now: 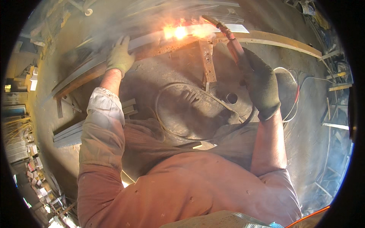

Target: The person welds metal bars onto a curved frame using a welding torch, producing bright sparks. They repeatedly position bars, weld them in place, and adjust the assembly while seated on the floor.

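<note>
My right hand (261,83), in a dark glove, is closed around the handle of a welding electrode holder (236,50). The holder slants up and left, its worn tip close to a grey metal bar (85,75). A bright welding arc (180,32) glows on the bar, with smoke around it; the glare hides the electrode and the joint. My left hand (121,57), in a pale glove, lies on the bar left of the arc, fingers stretched out over it. Beneath the bar runs a rusty brown beam (272,37), held up by a short metal support (207,62).
A cable (157,102) loops over the floor between my legs. Stacked metal profiles (68,135) lie by my left knee. At the right hang thin wires (296,95) near a metal rack (338,87). Stored materials (17,125) line the left side. More metal lengths lie beyond the bar.
</note>
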The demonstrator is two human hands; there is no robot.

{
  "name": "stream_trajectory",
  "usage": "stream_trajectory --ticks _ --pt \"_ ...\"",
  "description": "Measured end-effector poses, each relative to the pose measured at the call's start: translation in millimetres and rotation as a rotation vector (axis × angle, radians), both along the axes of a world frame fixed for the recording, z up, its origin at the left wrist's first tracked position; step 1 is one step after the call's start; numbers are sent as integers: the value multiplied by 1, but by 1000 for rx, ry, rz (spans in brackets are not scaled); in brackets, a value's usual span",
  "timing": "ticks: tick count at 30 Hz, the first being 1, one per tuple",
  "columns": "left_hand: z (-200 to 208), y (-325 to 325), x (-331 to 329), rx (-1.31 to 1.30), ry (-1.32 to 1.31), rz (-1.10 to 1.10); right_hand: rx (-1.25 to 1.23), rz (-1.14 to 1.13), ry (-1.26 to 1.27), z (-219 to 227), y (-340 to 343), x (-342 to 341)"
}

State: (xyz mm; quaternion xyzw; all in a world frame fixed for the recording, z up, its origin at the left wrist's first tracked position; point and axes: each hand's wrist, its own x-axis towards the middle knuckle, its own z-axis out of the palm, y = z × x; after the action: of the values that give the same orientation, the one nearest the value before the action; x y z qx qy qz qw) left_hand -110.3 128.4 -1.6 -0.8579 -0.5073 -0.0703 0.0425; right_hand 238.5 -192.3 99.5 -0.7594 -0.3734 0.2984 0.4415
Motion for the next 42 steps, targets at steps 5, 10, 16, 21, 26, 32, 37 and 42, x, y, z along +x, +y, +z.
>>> stream_trajectory --ticks 5,10,16,21,26,32,37,42 --pt "-22 26 -27 53 224 132 37 -15 -4 2 -13 3" --pt "-34 46 -22 78 222 163 160 -28 -86 -6 -12 5" --pt "-30 56 -37 -24 70 89 74 -44 -23 -6 -22 8" --pt "-14 56 -52 -345 -118 28 77 -37 13 -1 -20 8" --pt "-14 70 -59 -449 -187 55 28 -31 28 -4 -10 4" --pt "-24 95 -73 -500 -249 -62 -44 -6 31 -11 0 4" --pt "-33 96 -76 -366 -212 -100 -37 2 -9 -18 4 2" --pt "-38 94 -72 -324 -214 -104 -93 55 -25 -20 4 -1"
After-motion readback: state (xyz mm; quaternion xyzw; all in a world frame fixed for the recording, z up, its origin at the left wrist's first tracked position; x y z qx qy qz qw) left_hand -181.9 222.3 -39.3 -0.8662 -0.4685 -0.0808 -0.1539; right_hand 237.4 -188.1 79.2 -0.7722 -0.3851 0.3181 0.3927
